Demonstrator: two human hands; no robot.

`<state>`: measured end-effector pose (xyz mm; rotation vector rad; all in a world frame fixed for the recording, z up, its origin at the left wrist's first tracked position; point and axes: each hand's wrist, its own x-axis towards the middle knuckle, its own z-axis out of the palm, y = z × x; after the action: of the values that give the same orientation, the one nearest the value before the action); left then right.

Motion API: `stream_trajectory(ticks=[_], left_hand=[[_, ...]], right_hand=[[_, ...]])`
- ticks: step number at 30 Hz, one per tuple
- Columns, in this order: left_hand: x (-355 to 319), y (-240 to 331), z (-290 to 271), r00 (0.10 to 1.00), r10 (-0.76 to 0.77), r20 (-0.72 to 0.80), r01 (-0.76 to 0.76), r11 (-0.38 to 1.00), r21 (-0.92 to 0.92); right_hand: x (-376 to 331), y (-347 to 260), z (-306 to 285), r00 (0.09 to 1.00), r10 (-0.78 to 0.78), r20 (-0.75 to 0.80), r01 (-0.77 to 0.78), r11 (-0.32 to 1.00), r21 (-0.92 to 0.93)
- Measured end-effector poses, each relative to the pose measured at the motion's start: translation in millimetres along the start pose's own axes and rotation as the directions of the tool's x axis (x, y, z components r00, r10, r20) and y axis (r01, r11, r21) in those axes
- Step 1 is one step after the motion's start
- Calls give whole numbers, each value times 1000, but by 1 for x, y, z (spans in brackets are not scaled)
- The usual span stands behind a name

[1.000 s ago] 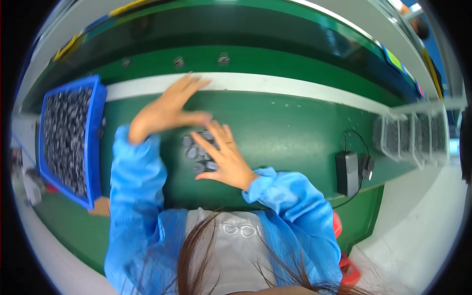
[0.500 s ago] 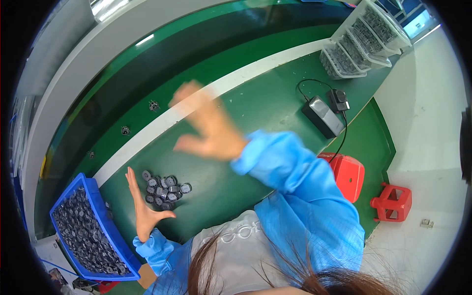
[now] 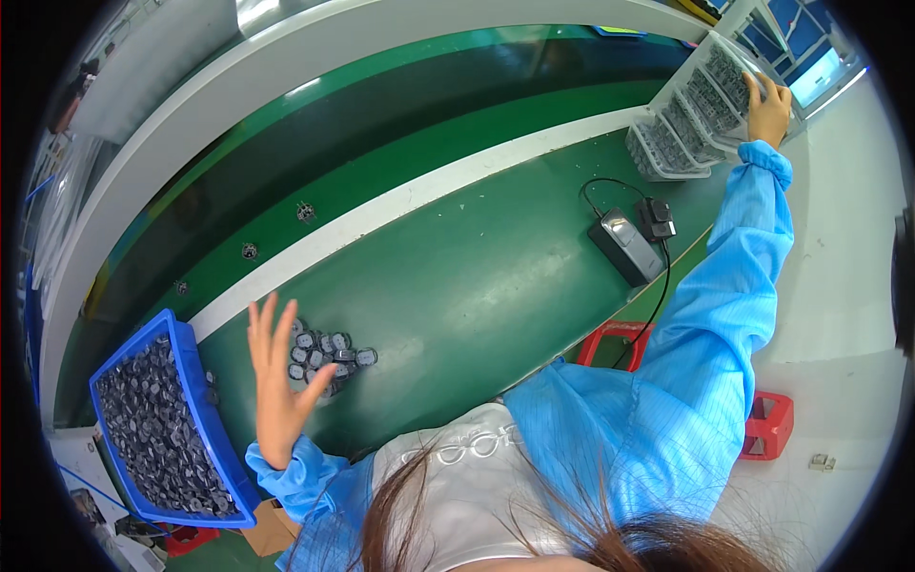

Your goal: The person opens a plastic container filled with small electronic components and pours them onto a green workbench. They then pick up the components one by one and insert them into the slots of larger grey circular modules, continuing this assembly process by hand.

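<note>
My left hand (image 3: 276, 391) is raised beside a small pile of round dark grey parts (image 3: 324, 357) on the green bench, its fingers spread and holding nothing. Part of the pile is hidden behind the thumb and fingers. Far to the right, my right hand (image 3: 768, 112) is at the edge of the uppermost clear plastic bin (image 3: 721, 76), which is full of small grey metal parts. Its fingers are bent but apart, with nothing visible between them. More clear bins (image 3: 658, 148) with similar parts are stacked with it.
A blue crate (image 3: 205, 419) of round dark parts stands at the left. Along the far side runs a green conveyor belt (image 3: 429, 162) with small metal parts (image 3: 305, 212) on it. A black power bank (image 3: 626, 248) with cables lies at the right, near red stools (image 3: 768, 426).
My right hand has swung from above the middle of the bench to the stacked bins at the far right. My left hand stays by the pile, its fingers now spread wider.
</note>
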<state>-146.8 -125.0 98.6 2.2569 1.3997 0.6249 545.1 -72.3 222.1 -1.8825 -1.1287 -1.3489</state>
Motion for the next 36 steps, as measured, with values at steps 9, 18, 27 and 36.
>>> stream_trajectory(ticks=[9,18,27,36], left_hand=[[-7,1,-9,999,4,-39,-5,999,-40],[14,11,-15,977,172,123,-141,963,-229],[67,26,26,960,234,152,-85,766,-638],[92,15,88,707,678,200,-682,729,-60]], right_hand=[[57,20,-24,946,78,-313,-14,979,203],[-24,-145,-148,938,-33,-346,214,839,500],[-194,-273,-175,983,-182,25,83,559,825],[-308,-354,-193,863,-146,483,-385,427,818]])
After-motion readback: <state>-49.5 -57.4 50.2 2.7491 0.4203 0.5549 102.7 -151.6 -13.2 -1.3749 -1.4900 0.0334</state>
